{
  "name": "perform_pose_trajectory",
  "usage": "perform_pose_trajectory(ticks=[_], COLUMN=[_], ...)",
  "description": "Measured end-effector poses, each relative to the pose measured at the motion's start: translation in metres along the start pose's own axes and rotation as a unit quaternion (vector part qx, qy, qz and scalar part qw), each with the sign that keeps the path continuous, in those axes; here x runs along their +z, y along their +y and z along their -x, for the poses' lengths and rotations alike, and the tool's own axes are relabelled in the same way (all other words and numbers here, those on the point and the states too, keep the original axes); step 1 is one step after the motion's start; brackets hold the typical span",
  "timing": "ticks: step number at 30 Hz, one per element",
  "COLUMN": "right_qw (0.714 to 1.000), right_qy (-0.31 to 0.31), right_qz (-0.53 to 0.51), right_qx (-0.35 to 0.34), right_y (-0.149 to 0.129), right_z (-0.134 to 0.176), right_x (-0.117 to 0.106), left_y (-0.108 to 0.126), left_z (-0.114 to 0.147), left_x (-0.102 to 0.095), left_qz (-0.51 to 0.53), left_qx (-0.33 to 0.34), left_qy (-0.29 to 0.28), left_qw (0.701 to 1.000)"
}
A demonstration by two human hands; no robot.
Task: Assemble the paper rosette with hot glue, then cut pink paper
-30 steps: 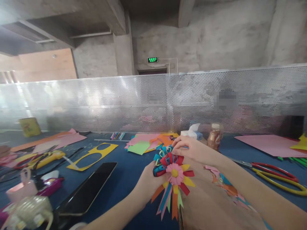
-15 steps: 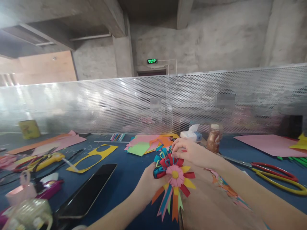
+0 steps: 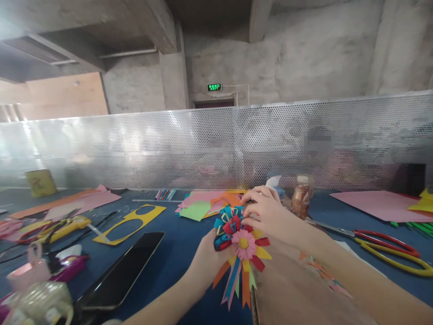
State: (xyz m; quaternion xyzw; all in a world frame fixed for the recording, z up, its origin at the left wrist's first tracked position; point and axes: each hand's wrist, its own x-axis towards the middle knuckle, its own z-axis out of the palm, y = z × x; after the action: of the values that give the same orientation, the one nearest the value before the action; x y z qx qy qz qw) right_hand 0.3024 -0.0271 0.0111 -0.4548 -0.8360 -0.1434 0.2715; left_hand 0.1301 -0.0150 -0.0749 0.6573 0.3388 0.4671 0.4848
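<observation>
The left hand (image 3: 206, 259) grips the paper flower (image 3: 241, 246) from behind, above the table's (image 3: 182, 239) near edge; the right hand (image 3: 267, 212) pinches its top loops. Scissors (image 3: 389, 246) lie right.

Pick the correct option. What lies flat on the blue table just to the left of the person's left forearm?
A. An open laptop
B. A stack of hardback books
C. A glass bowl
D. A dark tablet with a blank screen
D: a dark tablet with a blank screen lies flat on the blue table, left of the left hand that holds the paper flower.
</observation>
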Motion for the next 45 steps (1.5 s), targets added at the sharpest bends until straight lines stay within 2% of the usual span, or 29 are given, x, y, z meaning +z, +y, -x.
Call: perform_pose_trajectory(ticks=[2, 4, 9, 13, 19, 24, 32, 39, 42, 45], right_qw=[0.999, 0.999, 0.997, 0.984, 0.968, 0.961, 0.967, 0.972, 0.969, 0.955], right_qy=[0.018, 0.021, 0.002, -0.014, -0.010, 0.001, -0.013, -0.017, -0.006, 0.036], right_qz=[0.019, 0.017, -0.045, -0.109, -0.155, -0.182, -0.116, -0.070, -0.106, -0.192], right_qx=[-0.028, -0.026, 0.066, 0.141, 0.198, 0.209, 0.227, 0.222, 0.221, 0.222], right_y=[-0.001, -0.003, -0.011, -0.013, -0.010, -0.006, -0.009, -0.012, -0.008, -0.002], right_z=[0.001, 0.001, 0.000, -0.002, -0.005, -0.005, -0.004, -0.005, -0.005, -0.005], right_x=[0.003, 0.004, 0.006, 0.010, 0.007, 0.010, 0.010, 0.013, 0.012, 0.011], left_y=[0.000, 0.000, 0.000, 0.002, 0.006, 0.006, 0.004, 0.000, -0.001, -0.004], left_z=[0.000, 0.000, -0.003, -0.002, 0.001, 0.001, 0.000, -0.002, -0.003, -0.005], left_x=[0.000, 0.000, -0.002, -0.002, -0.002, -0.001, -0.001, -0.002, -0.002, -0.002], left_qz=[-0.001, 0.000, -0.047, -0.052, -0.030, -0.023, 0.005, 0.017, 0.057, 0.109], left_qx=[0.001, 0.007, 0.006, 0.009, 0.024, 0.022, 0.028, 0.007, -0.001, -0.015], left_qy=[0.003, 0.007, 0.054, 0.067, 0.080, 0.089, 0.064, 0.058, 0.060, 0.063], left_qw=[1.000, 1.000, 0.997, 0.996, 0.996, 0.996, 0.998, 0.998, 0.997, 0.992])
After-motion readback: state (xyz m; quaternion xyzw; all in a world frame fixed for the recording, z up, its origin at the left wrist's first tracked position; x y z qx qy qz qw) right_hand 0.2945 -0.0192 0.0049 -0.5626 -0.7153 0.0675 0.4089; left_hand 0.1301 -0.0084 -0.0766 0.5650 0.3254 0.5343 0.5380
